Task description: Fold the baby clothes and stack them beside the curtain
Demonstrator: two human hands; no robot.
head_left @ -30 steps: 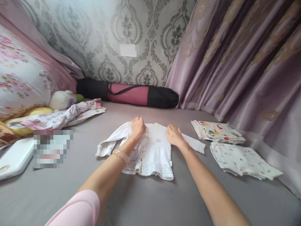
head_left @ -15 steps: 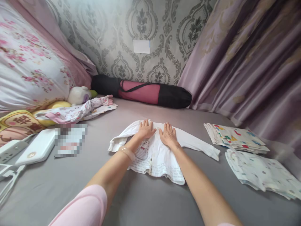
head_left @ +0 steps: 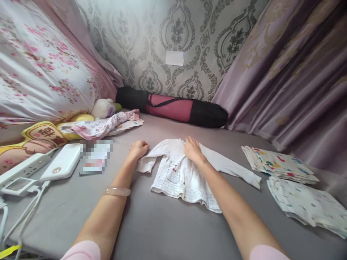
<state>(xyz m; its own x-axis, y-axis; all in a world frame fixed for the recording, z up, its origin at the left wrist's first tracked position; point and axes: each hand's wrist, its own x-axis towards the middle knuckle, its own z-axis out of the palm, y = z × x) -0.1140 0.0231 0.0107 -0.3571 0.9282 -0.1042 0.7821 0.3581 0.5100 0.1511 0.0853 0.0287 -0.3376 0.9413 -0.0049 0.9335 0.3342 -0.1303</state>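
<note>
A small white long-sleeved top (head_left: pixel 169 177) with a bear print lies spread on the grey bed sheet (head_left: pixel 162 227). My left hand (head_left: pixel 138 148) is just beyond the sleeve on the left, its fingers curled; whether cloth is between them is hidden. On the upper chest of the top, near the neckline, my right hand (head_left: pixel 193 148) rests with its fingers stretched out. The sleeve on the right lies straight out, while the one on the left bends down at the cuff.
Two folded cloth stacks, one colourful (head_left: pixel 282 164) and one pale (head_left: pixel 306 202), lie at the right. At left are a white power bank (head_left: pixel 61 162), a power strip (head_left: pixel 24 171) and crumpled clothes (head_left: pixel 105 126). A long black-and-red bag (head_left: pixel 170 107) lies along the wall.
My left hand has left the chest of the top and moved left to beside the sleeve, its fingers now curled. My right hand stays on the top. The view has shifted slightly left.
</note>
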